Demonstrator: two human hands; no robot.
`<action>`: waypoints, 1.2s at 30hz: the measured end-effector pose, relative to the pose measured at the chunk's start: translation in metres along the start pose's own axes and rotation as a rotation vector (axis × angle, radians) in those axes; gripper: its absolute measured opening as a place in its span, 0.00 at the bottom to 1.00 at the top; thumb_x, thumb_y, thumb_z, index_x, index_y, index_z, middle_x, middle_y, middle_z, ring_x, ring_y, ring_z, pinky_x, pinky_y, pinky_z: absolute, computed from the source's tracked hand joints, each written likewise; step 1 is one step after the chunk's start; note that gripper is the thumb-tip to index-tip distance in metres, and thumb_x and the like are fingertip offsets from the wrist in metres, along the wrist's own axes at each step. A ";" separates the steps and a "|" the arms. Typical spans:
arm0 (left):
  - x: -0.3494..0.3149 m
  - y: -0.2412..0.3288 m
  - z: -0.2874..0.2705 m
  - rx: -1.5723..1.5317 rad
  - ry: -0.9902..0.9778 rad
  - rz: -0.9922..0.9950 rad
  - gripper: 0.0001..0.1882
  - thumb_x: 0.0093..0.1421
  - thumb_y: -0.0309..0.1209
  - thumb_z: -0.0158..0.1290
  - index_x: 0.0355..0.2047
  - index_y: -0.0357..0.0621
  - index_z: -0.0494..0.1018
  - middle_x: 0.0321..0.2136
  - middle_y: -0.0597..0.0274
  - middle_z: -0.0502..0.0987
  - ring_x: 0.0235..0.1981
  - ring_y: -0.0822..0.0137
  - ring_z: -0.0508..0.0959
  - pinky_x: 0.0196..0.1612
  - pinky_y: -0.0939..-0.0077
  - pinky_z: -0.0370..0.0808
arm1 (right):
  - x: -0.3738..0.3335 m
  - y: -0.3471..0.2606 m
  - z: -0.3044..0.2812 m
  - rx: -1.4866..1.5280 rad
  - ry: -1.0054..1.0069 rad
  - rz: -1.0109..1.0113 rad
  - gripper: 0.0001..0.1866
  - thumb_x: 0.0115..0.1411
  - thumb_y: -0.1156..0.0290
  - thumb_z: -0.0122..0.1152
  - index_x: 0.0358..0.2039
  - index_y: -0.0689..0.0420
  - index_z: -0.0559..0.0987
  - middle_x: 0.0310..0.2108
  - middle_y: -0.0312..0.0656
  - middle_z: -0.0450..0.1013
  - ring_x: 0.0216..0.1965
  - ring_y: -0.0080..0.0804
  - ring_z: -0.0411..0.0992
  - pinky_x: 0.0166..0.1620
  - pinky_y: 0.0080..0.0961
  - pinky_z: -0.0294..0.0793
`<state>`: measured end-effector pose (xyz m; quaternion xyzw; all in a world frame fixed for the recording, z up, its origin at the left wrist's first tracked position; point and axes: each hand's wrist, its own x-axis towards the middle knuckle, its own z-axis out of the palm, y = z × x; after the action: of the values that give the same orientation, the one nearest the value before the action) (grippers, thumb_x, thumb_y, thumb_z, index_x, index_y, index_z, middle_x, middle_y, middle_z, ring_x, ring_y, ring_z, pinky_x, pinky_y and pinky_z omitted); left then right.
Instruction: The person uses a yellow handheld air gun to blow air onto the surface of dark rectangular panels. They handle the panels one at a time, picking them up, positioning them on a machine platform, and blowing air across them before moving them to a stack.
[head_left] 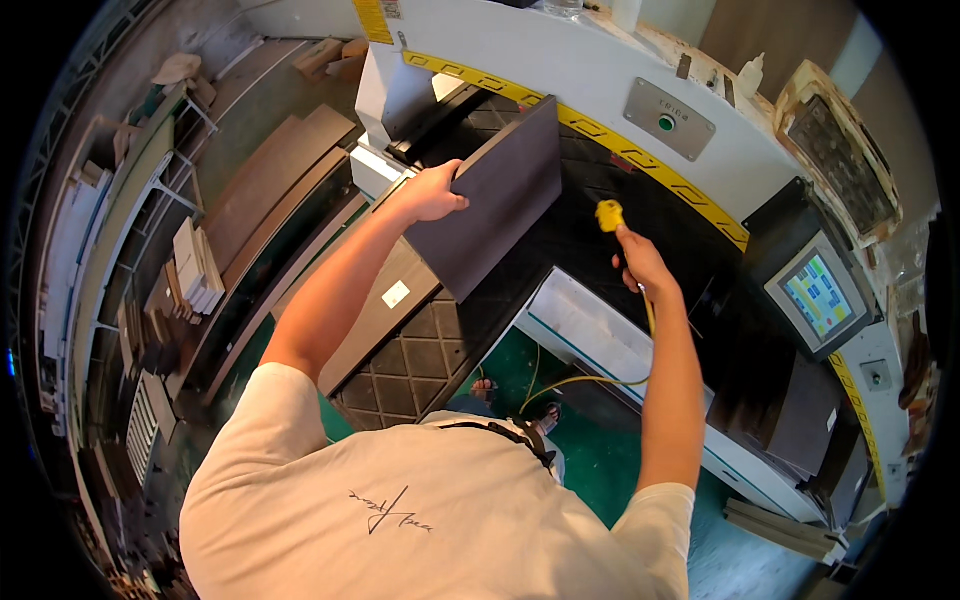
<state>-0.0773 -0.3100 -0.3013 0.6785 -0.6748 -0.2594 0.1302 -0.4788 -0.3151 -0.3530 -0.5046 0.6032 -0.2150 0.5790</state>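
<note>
My left hand (436, 194) is closed on the upper left edge of a dark brown board (505, 195), which stands tilted up on edge over a black machine bed (590, 255). My right hand (646, 262) grips a yellow air blow gun (609, 215), its head pointing up over the bed, to the right of the board and apart from it. From that hand a thin yellow hose (590, 379) hangs down and loops near my feet. Left of the upright board, a flat brown board (365, 320) with a white label lies below my left forearm.
A white machine housing with a yellow-striped edge (590, 127) spans the far side, with a green push button (667, 123). On the right are a touch screen (817, 293) and more dark boards (805, 415). Stacked boards (265, 205) and a white rack (165, 190) stand left.
</note>
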 end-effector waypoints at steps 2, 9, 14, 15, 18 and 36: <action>-0.008 0.008 -0.001 0.009 0.014 -0.006 0.35 0.58 0.37 0.66 0.64 0.42 0.68 0.54 0.43 0.80 0.58 0.47 0.78 0.59 0.58 0.73 | -0.018 -0.029 -0.010 -0.065 -0.290 0.093 0.28 0.76 0.43 0.46 0.59 0.54 0.74 0.28 0.38 0.73 0.11 0.23 0.60 0.15 0.24 0.57; -0.014 0.022 -0.006 -0.006 -0.011 -0.026 0.37 0.59 0.36 0.65 0.66 0.43 0.66 0.54 0.43 0.80 0.58 0.48 0.78 0.59 0.58 0.73 | -0.039 -0.081 -0.012 -0.120 -0.340 -0.022 0.27 0.76 0.43 0.45 0.54 0.55 0.74 0.27 0.36 0.72 0.12 0.19 0.58 0.15 0.22 0.56; -0.012 0.025 -0.003 -0.039 -0.035 -0.023 0.37 0.60 0.37 0.63 0.67 0.42 0.65 0.55 0.42 0.79 0.58 0.48 0.78 0.59 0.58 0.73 | -0.054 -0.083 -0.005 0.018 -0.026 -0.191 0.27 0.77 0.45 0.44 0.55 0.58 0.74 0.26 0.37 0.73 0.11 0.19 0.57 0.15 0.20 0.53; -0.014 0.026 -0.004 -0.061 -0.048 -0.031 0.37 0.61 0.37 0.63 0.68 0.42 0.64 0.55 0.42 0.79 0.58 0.48 0.78 0.60 0.58 0.73 | -0.063 -0.082 -0.003 -0.051 -0.240 -0.105 0.27 0.77 0.46 0.44 0.55 0.58 0.75 0.25 0.36 0.73 0.11 0.19 0.58 0.15 0.20 0.54; -0.017 0.031 -0.002 -0.055 -0.041 -0.024 0.36 0.66 0.45 0.59 0.69 0.43 0.64 0.55 0.45 0.79 0.60 0.50 0.78 0.62 0.60 0.72 | -0.071 -0.053 -0.005 -0.060 -0.358 -0.062 0.25 0.77 0.48 0.44 0.52 0.57 0.76 0.25 0.36 0.73 0.11 0.19 0.58 0.15 0.19 0.54; -0.115 0.113 0.157 -0.269 -0.307 0.133 0.59 0.46 0.30 0.64 0.77 0.50 0.47 0.77 0.39 0.43 0.78 0.39 0.41 0.69 0.18 0.43 | -0.114 0.108 0.088 0.791 -0.021 -0.223 0.41 0.67 0.51 0.67 0.72 0.58 0.61 0.53 0.47 0.77 0.24 0.22 0.68 0.26 0.19 0.70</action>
<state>-0.2510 -0.1765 -0.3518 0.5614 -0.6895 -0.4382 0.1322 -0.4573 -0.1462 -0.4101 -0.3077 0.4097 -0.4866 0.7076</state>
